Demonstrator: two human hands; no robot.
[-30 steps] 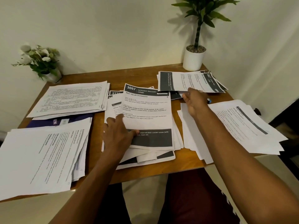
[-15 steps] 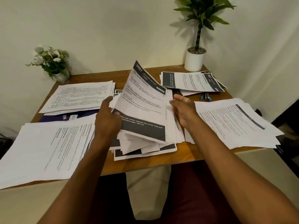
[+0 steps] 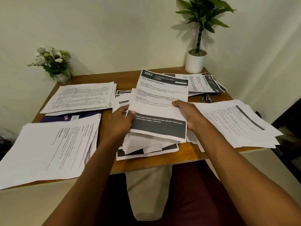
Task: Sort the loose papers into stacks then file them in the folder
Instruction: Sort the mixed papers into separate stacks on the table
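Papers headed 3087, held as a sheaf: left hand grips its 9 o'clock edge, right hand its 3 o'clock edge; ragged lower sheets could slide out.

— What colours do you see on the sheet in front of the white pot?
— White with black print, a black band across its top and a dark grey one near its foot.
— And far left of that pot?
— Your folder shows deep purple on the warm brown table.
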